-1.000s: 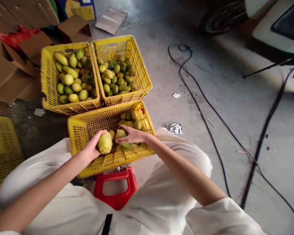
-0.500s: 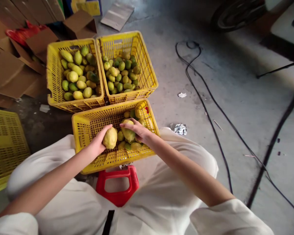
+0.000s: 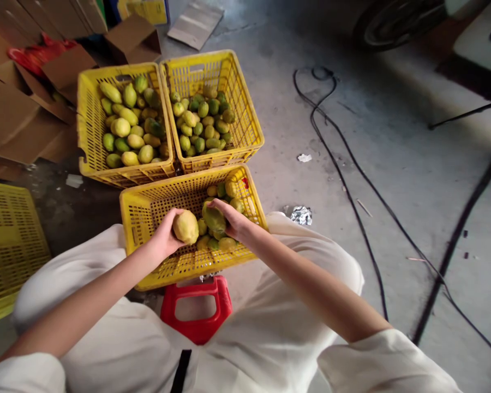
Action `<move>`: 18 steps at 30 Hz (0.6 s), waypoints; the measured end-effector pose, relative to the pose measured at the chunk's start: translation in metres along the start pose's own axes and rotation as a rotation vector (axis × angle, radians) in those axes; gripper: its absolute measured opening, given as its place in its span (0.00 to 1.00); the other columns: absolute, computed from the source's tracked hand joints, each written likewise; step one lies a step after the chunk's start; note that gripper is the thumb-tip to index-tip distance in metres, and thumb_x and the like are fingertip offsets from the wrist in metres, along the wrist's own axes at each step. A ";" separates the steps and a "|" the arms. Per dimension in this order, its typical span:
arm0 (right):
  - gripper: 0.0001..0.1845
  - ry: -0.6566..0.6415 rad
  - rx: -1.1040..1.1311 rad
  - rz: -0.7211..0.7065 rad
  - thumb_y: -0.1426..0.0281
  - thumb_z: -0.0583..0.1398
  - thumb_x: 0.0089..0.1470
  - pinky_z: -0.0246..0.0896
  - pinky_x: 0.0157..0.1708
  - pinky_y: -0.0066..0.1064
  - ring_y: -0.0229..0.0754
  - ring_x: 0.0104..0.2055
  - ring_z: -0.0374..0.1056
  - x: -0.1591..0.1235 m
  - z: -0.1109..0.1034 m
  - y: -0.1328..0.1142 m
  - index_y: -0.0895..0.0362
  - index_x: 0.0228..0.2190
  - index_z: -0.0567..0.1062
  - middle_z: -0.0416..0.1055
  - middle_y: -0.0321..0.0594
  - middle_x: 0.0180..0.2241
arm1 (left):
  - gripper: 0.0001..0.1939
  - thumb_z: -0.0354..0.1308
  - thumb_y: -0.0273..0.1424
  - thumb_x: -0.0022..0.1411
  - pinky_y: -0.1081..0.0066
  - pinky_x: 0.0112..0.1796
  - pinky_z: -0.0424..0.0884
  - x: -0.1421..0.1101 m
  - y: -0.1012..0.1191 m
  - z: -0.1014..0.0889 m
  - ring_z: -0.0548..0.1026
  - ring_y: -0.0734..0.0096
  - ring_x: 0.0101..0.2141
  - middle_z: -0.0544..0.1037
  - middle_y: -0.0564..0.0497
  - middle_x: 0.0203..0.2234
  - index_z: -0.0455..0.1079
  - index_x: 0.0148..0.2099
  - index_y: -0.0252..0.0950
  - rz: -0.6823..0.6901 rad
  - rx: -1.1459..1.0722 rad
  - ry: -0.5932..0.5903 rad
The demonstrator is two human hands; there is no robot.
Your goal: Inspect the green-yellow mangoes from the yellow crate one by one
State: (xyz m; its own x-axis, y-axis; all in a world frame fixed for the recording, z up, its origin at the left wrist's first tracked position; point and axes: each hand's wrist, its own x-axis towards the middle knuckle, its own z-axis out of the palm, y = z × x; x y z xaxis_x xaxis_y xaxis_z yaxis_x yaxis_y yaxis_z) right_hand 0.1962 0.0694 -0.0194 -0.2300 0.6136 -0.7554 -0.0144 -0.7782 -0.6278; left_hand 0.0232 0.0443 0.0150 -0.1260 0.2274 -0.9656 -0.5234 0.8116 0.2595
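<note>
My left hand [image 3: 166, 236] is closed around a lumpy, pale yellow fruit [image 3: 186, 227], much like a papaya or citron. It holds this fruit over the middle of the near yellow crate [image 3: 151, 275]. My right hand [image 3: 234, 219] grips a greener oblong fruit [image 3: 214, 218], with the thumb across its top and the other fingers mostly hidden. Below and around that hand, several yellow and green fruits [image 3: 228, 244] lie in the right part of the same crate. The crate's left part shows its bare slotted floor.
Two more yellow crates with fruit, left [image 3: 85, 117] and right [image 3: 247, 117], stand beyond. A red stool [image 3: 194, 337] is between my legs. Cardboard boxes [image 3: 20, 123] and another yellow crate [image 3: 12, 240] are at left. Black cables [image 3: 355, 158] and crumpled foil [image 3: 301, 215] lie at right.
The fruit in my right hand has turned, showing a greener side, and the grip has shifted slightly right. My left hand's fruit has rotated a little and moved slightly right.
</note>
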 end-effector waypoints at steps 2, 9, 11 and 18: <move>0.12 0.033 0.164 0.114 0.57 0.65 0.63 0.80 0.39 0.34 0.46 0.33 0.78 -0.003 0.003 -0.003 0.50 0.33 0.73 0.78 0.38 0.28 | 0.09 0.59 0.36 0.73 0.68 0.29 0.78 0.001 0.000 -0.001 0.82 0.60 0.31 0.82 0.48 0.29 0.75 0.38 0.41 -0.007 0.004 0.004; 0.13 0.018 0.308 0.118 0.65 0.73 0.61 0.78 0.33 0.29 0.39 0.29 0.74 -0.013 0.009 -0.016 0.53 0.35 0.74 0.74 0.31 0.27 | 0.08 0.67 0.33 0.71 0.72 0.28 0.76 -0.004 -0.001 0.004 0.80 0.66 0.27 0.82 0.52 0.28 0.75 0.38 0.40 0.070 -0.026 -0.041; 0.16 -0.001 0.284 0.080 0.66 0.76 0.58 0.78 0.34 0.30 0.39 0.30 0.74 -0.011 0.008 -0.014 0.53 0.36 0.73 0.75 0.31 0.29 | 0.06 0.69 0.29 0.70 0.73 0.28 0.76 -0.007 0.000 0.006 0.80 0.68 0.26 0.82 0.52 0.29 0.76 0.38 0.40 0.093 -0.023 -0.051; 0.15 0.055 0.236 0.104 0.54 0.63 0.67 0.79 0.37 0.30 0.43 0.33 0.79 -0.003 0.007 -0.005 0.50 0.34 0.73 0.76 0.34 0.27 | 0.05 0.64 0.29 0.73 0.73 0.28 0.77 -0.002 -0.001 0.004 0.80 0.68 0.28 0.82 0.53 0.29 0.76 0.39 0.39 0.102 -0.065 -0.029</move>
State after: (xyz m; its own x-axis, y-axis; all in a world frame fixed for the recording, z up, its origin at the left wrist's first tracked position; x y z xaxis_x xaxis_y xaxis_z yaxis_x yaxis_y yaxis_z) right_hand 0.1902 0.0700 -0.0126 -0.1893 0.5297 -0.8268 -0.2211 -0.8434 -0.4898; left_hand 0.0271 0.0448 0.0168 -0.1571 0.3233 -0.9332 -0.5629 0.7471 0.3536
